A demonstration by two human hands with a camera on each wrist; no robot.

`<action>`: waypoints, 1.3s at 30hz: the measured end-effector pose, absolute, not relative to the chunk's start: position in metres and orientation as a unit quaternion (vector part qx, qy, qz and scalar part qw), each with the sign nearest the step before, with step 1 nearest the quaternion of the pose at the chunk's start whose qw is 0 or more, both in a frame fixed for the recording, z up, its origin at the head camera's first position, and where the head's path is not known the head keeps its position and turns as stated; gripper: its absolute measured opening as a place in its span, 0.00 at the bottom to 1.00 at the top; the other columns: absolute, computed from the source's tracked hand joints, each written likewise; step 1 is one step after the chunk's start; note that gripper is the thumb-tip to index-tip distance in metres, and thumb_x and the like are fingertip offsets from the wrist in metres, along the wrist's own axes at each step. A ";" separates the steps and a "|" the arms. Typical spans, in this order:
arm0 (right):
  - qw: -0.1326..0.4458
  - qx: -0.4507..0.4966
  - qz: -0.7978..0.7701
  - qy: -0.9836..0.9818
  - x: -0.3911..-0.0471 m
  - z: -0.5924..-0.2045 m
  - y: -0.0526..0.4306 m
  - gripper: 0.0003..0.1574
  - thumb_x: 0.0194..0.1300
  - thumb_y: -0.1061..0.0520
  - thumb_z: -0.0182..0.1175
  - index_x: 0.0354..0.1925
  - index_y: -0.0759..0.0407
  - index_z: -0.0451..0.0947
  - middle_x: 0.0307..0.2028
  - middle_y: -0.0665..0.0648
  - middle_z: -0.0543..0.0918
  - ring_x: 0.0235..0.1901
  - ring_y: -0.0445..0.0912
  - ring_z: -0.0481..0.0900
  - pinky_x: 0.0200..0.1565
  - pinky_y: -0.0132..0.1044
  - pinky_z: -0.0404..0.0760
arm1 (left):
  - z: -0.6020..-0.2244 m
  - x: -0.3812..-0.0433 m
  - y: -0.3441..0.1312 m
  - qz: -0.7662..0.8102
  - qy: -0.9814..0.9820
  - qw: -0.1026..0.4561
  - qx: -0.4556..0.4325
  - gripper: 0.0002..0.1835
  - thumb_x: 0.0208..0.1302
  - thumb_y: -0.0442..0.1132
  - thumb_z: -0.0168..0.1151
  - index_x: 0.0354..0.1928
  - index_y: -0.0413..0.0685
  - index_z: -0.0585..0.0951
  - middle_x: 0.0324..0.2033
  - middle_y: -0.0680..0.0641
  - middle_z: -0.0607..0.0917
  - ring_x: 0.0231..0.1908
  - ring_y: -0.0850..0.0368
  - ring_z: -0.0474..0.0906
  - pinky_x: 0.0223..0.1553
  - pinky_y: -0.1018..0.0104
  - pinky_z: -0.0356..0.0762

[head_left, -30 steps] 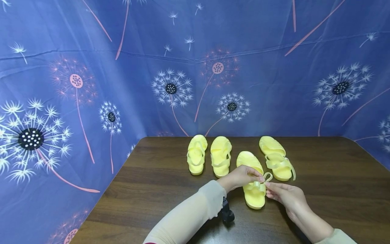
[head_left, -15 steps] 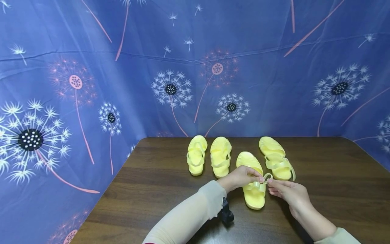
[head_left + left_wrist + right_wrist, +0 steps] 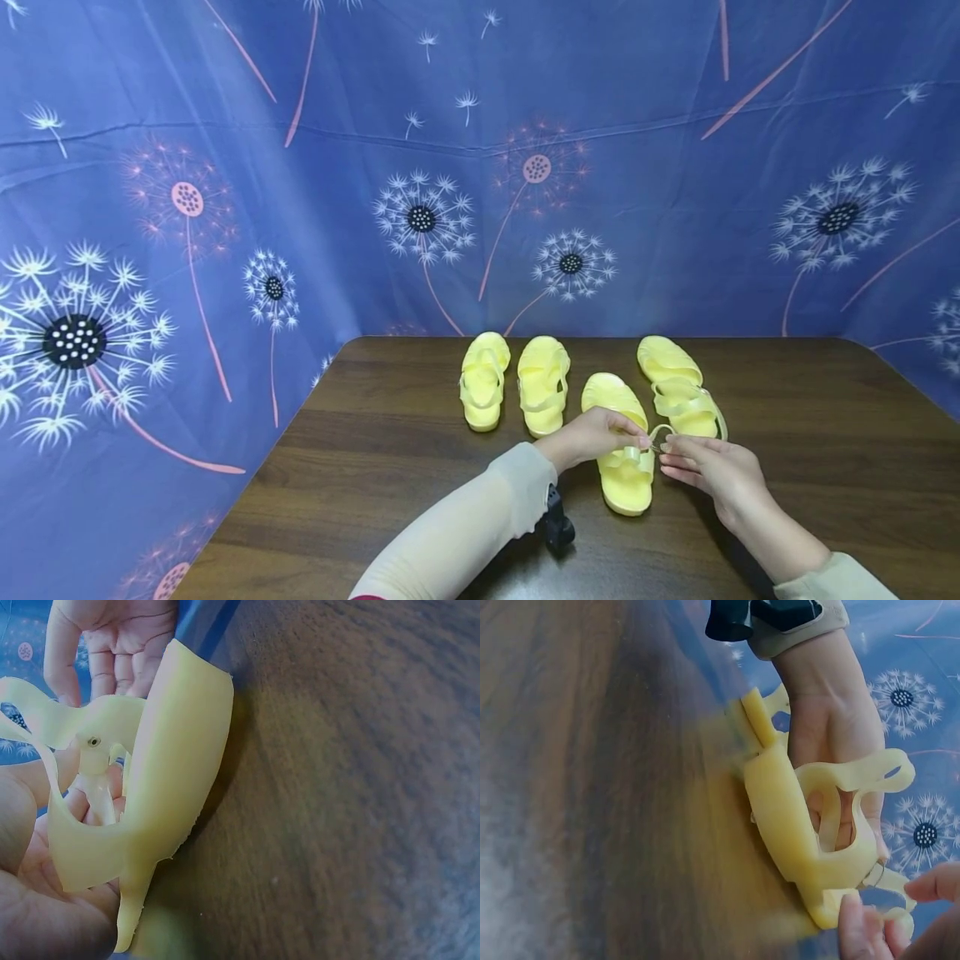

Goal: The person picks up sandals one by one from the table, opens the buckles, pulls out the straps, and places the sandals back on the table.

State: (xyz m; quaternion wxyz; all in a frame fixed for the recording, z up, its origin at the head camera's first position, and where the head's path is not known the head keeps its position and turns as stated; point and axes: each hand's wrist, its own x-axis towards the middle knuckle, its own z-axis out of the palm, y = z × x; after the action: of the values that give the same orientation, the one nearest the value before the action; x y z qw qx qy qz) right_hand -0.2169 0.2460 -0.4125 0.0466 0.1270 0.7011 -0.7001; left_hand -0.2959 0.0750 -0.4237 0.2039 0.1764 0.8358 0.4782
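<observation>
The tip of a pale yellow strap (image 3: 855, 776) is pinched between the thumb and fingertips of the right hand (image 3: 712, 475), with little gap left between them; the other fingers are loosely bent. The same strap is held close by, nearer its fixed end, by the bent thumb and fingers of the left hand (image 3: 592, 437). How firmly it is gripped by either hand cannot be told. A thin metal buckle (image 3: 877, 871) is seen on the strap near the right fingertips, and a small round rivet (image 3: 94, 741) is shown at left of the left wrist view.

The strap is joined to a yellow sandal (image 3: 627, 492), by which the area right of centre in the lower half of the head view is taken up; its middle is partly covered by the left hand. The wrists are bordered by pale sleeves (image 3: 450, 533), and a black device (image 3: 557, 525) is worn below the left cuff. Two more sandals, a leftmost one (image 3: 482, 404) and its neighbour (image 3: 542, 358), are seen upright side by side near the centre; a fourth sandal (image 3: 666, 358) is placed farther right, slanted. All are borne by a dark wooden table (image 3: 360, 467), behind which a blue dandelion-patterned cloth (image 3: 660, 250) is hung.
</observation>
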 end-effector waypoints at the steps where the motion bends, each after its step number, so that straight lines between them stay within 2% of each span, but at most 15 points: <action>1: 0.055 0.127 -0.690 0.711 -0.216 -0.413 0.247 0.22 0.67 0.54 0.62 0.50 0.71 0.74 0.31 0.47 0.86 0.33 0.38 0.85 0.41 0.32 0.85 | -0.424 -0.296 0.075 0.478 0.836 0.204 0.177 0.06 0.62 0.45 0.66 0.36 0.54 0.88 0.35 0.60 0.87 0.44 0.70 0.78 0.50 0.71 0.75; 4: 0.071 0.127 -0.649 0.747 -0.216 -0.412 0.249 0.36 0.66 0.46 0.61 0.58 0.74 0.69 0.35 0.45 0.85 0.35 0.35 0.83 0.41 0.29 0.83 | -0.424 -0.296 0.074 0.484 0.830 0.206 0.183 0.06 0.63 0.45 0.66 0.36 0.54 0.88 0.35 0.60 0.88 0.44 0.70 0.78 0.50 0.72 0.75; 7: 0.078 0.121 -0.624 0.768 -0.216 -0.412 0.249 0.42 0.65 0.42 0.61 0.60 0.74 0.68 0.38 0.43 0.84 0.36 0.32 0.81 0.42 0.27 0.81 | -0.424 -0.296 0.074 0.493 0.825 0.209 0.182 0.06 0.63 0.44 0.66 0.36 0.53 0.87 0.35 0.59 0.88 0.43 0.70 0.79 0.49 0.72 0.75; 12: 0.083 0.108 -0.616 0.776 -0.214 -0.414 0.247 0.36 0.65 0.43 0.62 0.58 0.70 0.74 0.42 0.43 0.83 0.39 0.32 0.80 0.43 0.26 0.80 | -0.426 -0.296 0.075 0.485 0.832 0.210 0.171 0.06 0.61 0.46 0.67 0.36 0.54 0.87 0.35 0.61 0.87 0.44 0.69 0.78 0.51 0.69 0.75; 16: 0.086 0.102 -0.618 0.775 -0.213 -0.415 0.244 0.31 0.65 0.44 0.63 0.55 0.66 0.78 0.40 0.44 0.84 0.39 0.35 0.81 0.43 0.27 0.79 | -0.427 -0.296 0.075 0.487 0.830 0.215 0.167 0.06 0.62 0.46 0.67 0.36 0.55 0.87 0.36 0.62 0.86 0.46 0.68 0.77 0.53 0.65 0.75; 22: 0.088 0.106 -0.615 0.777 -0.215 -0.415 0.240 0.33 0.64 0.43 0.64 0.55 0.68 0.78 0.38 0.45 0.85 0.37 0.38 0.82 0.42 0.30 0.80 | -0.425 -0.296 0.073 0.491 0.825 0.216 0.177 0.06 0.63 0.46 0.65 0.37 0.57 0.87 0.37 0.63 0.85 0.46 0.68 0.77 0.53 0.64 0.75; 30: 0.078 0.106 -0.599 0.790 -0.217 -0.420 0.236 0.34 0.61 0.40 0.65 0.53 0.65 0.80 0.50 0.50 0.82 0.41 0.34 0.78 0.44 0.31 0.79 | -0.422 -0.300 0.065 0.473 0.819 0.236 0.223 0.10 0.64 0.50 0.64 0.44 0.59 0.84 0.44 0.63 0.82 0.50 0.68 0.74 0.54 0.66 0.73; 35: 0.071 0.109 -0.572 0.810 -0.217 -0.419 0.234 0.35 0.60 0.37 0.65 0.53 0.63 0.81 0.56 0.54 0.80 0.50 0.40 0.74 0.48 0.36 0.78 | -0.419 -0.304 0.062 0.477 0.799 0.269 0.247 0.13 0.68 0.48 0.59 0.49 0.53 0.83 0.44 0.58 0.84 0.47 0.66 0.78 0.53 0.69 0.73; 39: 0.060 0.108 -0.564 0.817 -0.218 -0.417 0.230 0.35 0.61 0.37 0.64 0.53 0.63 0.81 0.52 0.50 0.82 0.46 0.36 0.74 0.45 0.35 0.78 | -0.416 -0.306 0.062 0.479 0.793 0.274 0.257 0.13 0.72 0.45 0.55 0.49 0.47 0.82 0.43 0.54 0.85 0.43 0.64 0.80 0.49 0.71 0.75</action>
State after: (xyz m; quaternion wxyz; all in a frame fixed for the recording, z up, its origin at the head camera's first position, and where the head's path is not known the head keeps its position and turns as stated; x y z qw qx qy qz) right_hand -0.2181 0.2304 -0.4170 0.0604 0.1083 0.8166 -0.5638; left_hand -0.3063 0.0617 -0.4157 0.2740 0.2566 0.7934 0.4793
